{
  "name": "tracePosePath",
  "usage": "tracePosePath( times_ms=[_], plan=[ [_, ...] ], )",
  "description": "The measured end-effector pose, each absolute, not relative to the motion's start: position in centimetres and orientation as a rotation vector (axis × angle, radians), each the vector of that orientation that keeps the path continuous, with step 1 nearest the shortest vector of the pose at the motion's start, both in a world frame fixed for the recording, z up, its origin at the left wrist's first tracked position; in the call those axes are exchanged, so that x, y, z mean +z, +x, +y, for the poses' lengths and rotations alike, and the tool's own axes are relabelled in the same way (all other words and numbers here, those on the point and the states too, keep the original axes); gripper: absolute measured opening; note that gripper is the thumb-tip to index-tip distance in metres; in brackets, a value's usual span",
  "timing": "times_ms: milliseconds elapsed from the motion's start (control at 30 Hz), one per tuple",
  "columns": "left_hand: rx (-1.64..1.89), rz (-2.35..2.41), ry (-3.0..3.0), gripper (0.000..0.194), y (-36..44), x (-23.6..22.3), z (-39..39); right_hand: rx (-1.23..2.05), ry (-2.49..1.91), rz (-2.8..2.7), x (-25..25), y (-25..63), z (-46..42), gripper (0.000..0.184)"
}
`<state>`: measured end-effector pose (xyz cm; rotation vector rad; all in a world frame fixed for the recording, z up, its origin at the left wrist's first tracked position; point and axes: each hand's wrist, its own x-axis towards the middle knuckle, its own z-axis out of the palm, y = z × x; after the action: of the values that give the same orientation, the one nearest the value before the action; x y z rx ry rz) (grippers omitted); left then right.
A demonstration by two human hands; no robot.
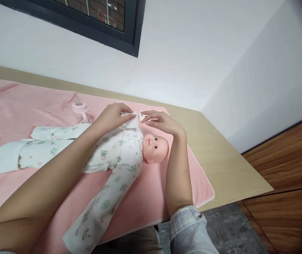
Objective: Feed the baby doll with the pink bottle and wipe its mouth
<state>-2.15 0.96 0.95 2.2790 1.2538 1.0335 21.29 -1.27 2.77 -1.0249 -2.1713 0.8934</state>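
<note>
Hands (113,115) close together beside doll (123,146)

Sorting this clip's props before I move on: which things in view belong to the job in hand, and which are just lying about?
In use, it seems:
doll, lying on its back
printed outfit, on the doll
white cloth, pinched by the left hand
small white piece at the right hand, unclear what
pink blanket, spread underneath

Lying about:
baby bottle, beyond the legs, untouched
</note>
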Motion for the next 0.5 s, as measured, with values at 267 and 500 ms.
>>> tracePosePath(
  times_ms=[267,500],
  plan=[
    [1.221,1.017,1.551,0.026,-2.0,0.9,1.4,0.902,-1.06,-2.308,3.1,19.4,-2.7,0.027],
    [1.136,1.03,1.495,0.037,-2.1,0.1,2.4,0.899,-0.971,-2.15,3.4,19.1,-2.7,0.034]
  ],
)
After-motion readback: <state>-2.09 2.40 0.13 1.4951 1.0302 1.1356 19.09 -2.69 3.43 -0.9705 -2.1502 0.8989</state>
